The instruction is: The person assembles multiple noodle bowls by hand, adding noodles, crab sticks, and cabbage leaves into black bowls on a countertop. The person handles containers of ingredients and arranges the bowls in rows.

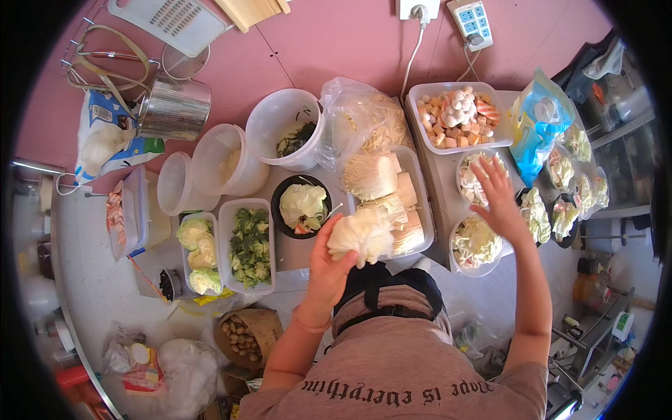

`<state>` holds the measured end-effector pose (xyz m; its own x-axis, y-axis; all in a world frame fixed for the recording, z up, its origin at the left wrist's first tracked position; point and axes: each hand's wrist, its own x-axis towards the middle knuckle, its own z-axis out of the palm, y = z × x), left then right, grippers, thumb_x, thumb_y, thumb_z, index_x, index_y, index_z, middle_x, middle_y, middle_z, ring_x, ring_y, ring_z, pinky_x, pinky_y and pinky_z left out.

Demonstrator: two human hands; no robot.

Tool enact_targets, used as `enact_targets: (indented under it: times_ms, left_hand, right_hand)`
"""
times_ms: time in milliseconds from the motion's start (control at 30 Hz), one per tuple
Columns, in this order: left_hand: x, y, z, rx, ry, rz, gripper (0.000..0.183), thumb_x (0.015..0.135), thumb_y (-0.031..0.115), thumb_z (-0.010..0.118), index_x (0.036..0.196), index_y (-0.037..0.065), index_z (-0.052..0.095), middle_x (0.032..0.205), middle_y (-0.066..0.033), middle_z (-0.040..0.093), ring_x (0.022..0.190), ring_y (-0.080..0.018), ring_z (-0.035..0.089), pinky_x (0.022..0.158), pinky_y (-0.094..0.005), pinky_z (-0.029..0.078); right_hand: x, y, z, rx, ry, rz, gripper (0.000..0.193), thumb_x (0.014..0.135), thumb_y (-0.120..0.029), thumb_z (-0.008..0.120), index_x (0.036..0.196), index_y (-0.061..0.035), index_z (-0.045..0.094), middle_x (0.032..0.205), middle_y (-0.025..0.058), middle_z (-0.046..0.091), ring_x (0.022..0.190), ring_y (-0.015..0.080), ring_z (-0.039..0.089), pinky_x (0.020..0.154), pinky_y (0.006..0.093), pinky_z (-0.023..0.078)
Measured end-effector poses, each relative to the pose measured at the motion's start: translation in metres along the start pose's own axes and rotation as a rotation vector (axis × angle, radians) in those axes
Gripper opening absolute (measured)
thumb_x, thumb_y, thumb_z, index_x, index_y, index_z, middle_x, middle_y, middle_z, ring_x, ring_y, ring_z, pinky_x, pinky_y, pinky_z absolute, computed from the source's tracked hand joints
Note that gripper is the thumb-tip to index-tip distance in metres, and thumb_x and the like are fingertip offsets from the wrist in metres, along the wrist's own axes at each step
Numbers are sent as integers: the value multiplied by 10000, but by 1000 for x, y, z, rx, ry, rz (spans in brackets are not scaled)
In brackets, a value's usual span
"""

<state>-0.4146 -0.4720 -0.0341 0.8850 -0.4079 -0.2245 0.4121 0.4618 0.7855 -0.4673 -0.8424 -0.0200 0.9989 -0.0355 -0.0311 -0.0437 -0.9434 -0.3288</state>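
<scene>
My left hand (330, 269) grips a pale clump of enoki mushrooms (362, 236) in front of my waist. Just beyond it, a long clear tub (425, 245) carries more enoki bundles (369, 176). My right hand (498, 199) is held with fingers spread over a round bowl of food (470, 176), partly covering it; whether it touches the contents I cannot tell. Nearer me stands another bowl (476, 241) with cabbage and pale strands on top. Left of the enoki tub is a black bowl (281, 222) filled with cabbage leaves (302, 204) and some other pieces.
Tubs of broccoli (250, 245) and cabbage (203, 262) stand on the left. White buckets (260, 143) and a plastic bag (343, 105) line the wall. At right are a tub (505, 143) of cubes and balls, a blue bag (535, 140) and several filled bowls (535, 217).
</scene>
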Motion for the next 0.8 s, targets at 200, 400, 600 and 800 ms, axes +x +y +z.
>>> enact_targets:
  times_ms: [200,400,600,800]
  left_hand:
    - [7,-13,8,457,-144,52,699,893,179,757,1469,3,404,1410,-116,509,1305,-238,505,1089,-378,418]
    - [9,12,26,1284,-402,631,925,716,316,896,1451,-20,447,1503,-226,453,1342,-372,508,1077,-413,445]
    - [8,19,16,1305,-466,567,659,834,206,796,1410,39,523,1406,-184,566,1156,-325,654,890,-378,570]
    - [12,-1,7,1144,-139,291,342,953,143,623,1264,2,626,1064,-136,729,914,-252,715,802,-348,541]
  right_hand:
    - [-14,-146,50,1890,-273,172,664,985,-265,659,1522,-78,317,1448,153,474,1349,260,459,1108,415,406]
    - [-25,-173,60,2191,-37,494,634,913,-132,749,1439,-115,394,1251,104,592,1124,185,606,953,337,532]
    - [-29,-162,71,1668,112,273,807,848,-40,791,1502,-89,320,1236,102,596,1126,175,589,971,300,499]
    - [-27,-164,72,1278,31,294,863,802,-10,817,1494,-75,306,1221,125,596,1084,180,612,937,312,518]
